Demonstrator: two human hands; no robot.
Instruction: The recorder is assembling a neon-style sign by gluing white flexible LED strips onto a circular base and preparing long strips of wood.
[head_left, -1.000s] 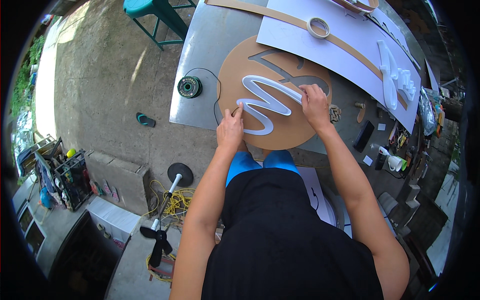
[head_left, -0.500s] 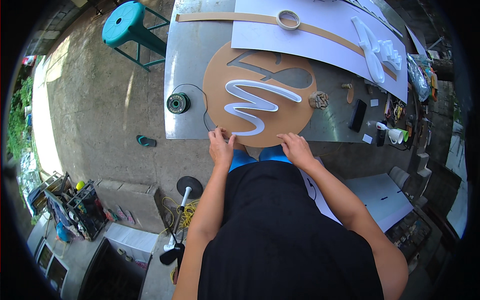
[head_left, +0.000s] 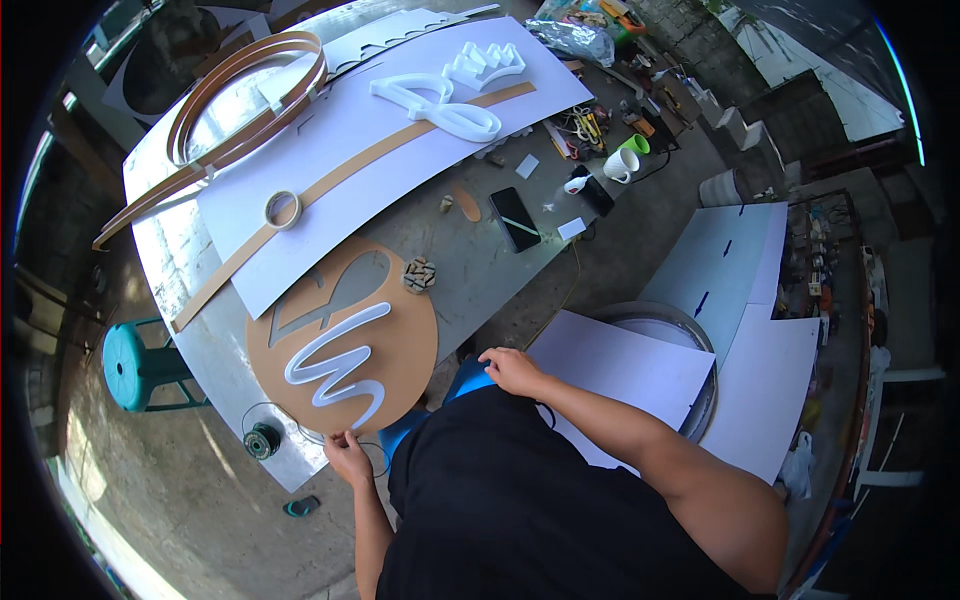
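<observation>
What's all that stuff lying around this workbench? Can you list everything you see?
Round board: one, brown, near table edge.
Zigzag letter: one, white, on the round board.
Tape roll: one, pale, on the white sheet.
Script letters: one set, white, far on the sheet.
Phone: one, black, mid-table.
Mug: one, white, far right.
Wire spool: one, dark, table corner.
Stool: one, teal, left of the table.
Left hand: at the board's near edge.
Right hand: off the board, at the table's near edge.

Left hand (head_left: 347,457) is held low near the torso, fingers curled, forearm bare and running down to the lower edge. Right hand (head_left: 512,370) is extended forward, palm down, fingers loosely bent; right elbow is flexed outward.
</observation>
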